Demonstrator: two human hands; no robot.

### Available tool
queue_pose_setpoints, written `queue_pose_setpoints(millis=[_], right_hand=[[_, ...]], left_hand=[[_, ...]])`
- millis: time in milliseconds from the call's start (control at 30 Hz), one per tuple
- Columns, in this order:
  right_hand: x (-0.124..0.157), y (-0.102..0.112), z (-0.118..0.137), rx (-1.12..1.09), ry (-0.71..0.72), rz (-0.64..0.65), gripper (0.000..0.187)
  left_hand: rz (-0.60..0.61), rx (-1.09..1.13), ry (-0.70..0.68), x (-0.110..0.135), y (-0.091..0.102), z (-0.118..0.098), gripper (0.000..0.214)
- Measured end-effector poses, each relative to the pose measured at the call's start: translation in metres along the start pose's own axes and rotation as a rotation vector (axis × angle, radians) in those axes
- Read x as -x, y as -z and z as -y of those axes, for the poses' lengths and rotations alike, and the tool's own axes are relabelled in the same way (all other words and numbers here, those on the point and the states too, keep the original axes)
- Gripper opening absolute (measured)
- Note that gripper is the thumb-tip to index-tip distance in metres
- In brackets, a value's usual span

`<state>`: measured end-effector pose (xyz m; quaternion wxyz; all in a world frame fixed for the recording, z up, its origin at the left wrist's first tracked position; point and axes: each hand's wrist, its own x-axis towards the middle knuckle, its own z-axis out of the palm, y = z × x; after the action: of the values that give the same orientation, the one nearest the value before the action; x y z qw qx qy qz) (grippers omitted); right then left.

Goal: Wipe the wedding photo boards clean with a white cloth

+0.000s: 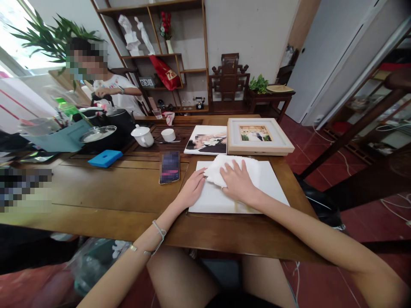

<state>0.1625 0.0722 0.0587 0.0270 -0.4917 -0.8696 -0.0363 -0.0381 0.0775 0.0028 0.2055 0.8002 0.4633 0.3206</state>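
A white board or panel (271, 182) lies flat on the wooden table, with some yellowish marks near its front edge. On top of it is a white fluffy cloth (214, 171). My right hand (239, 183) presses down on this cloth, palm down and fingers spread. My left hand (192, 188) lies along the board's left edge, fingers stretched out and their tips by the cloth's left end. Behind the board are a photo print (205, 147) and a light wooden box frame (276, 147) holding a small picture.
A phone (169, 167) lies left of the board. Farther left are a blue sponge-like block (105, 158), a lidded white cup (144, 136), a small white cup (168, 135) and a dark pot (99, 137). Another person (120, 92) sits across the table, one hand at a kettle (120, 119).
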Motion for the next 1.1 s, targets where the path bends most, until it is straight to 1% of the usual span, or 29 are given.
queue_pose_setpoints(millis=[33, 100, 167, 233, 300, 367, 400, 467, 567, 667, 767, 933, 1000, 1100], right_hand=[[-0.003, -0.002, 0.004, 0.031, 0.005, -0.007, 0.061], [0.006, -0.003, 0.018, 0.073, 0.062, -0.011, 0.066], [0.028, -0.002, 0.036, 0.071, 0.173, -0.026, 0.071], [0.056, 0.003, 0.05, 0.019, 0.304, -0.038, 0.075], [0.076, 0.009, 0.054, -0.064, 0.39, -0.026, 0.076], [0.082, 0.013, 0.046, -0.16, 0.402, -0.003, 0.07], [0.079, 0.014, 0.038, -0.203, 0.378, 0.004, 0.066], [0.063, 0.012, 0.016, -0.265, 0.284, 0.016, 0.058], [0.029, 0.005, -0.018, -0.331, 0.115, -0.014, 0.046], [-0.005, 0.002, -0.04, -0.433, 0.04, -0.041, 0.04], [-0.034, 0.005, -0.041, -0.495, 0.052, -0.013, 0.041], [-0.071, 0.011, -0.022, -0.522, 0.144, 0.024, 0.038], [-0.077, 0.01, -0.02, -0.522, 0.172, 0.025, 0.036], [-0.069, 0.005, -0.029, -0.512, 0.198, 0.014, 0.037]], left_hand=[[0.001, 0.005, -0.005, 0.0, 0.0, 0.0, 0.041], [0.0, 0.029, -0.019, 0.0, 0.0, 0.001, 0.041], [-0.013, 0.053, -0.021, 0.001, 0.0, 0.002, 0.042], [-0.033, 0.057, -0.012, 0.001, -0.001, 0.003, 0.044], [-0.041, 0.051, -0.008, 0.001, -0.002, 0.003, 0.044], [-0.041, 0.046, -0.013, 0.001, -0.003, 0.003, 0.043], [-0.041, 0.044, -0.014, 0.001, -0.003, 0.003, 0.043], [-0.039, 0.031, -0.015, 0.001, -0.004, 0.003, 0.043], [-0.034, -0.008, -0.01, 0.001, -0.003, 0.002, 0.041], [-0.026, -0.033, -0.001, 0.001, -0.003, 0.0, 0.041], [-0.019, -0.031, 0.012, 0.0, -0.002, -0.002, 0.042], [-0.021, -0.02, 0.0, -0.001, 0.0, -0.003, 0.039], [-0.019, -0.021, -0.005, -0.001, 0.0, -0.003, 0.038], [-0.015, -0.019, -0.005, 0.0, 0.0, -0.003, 0.039]])
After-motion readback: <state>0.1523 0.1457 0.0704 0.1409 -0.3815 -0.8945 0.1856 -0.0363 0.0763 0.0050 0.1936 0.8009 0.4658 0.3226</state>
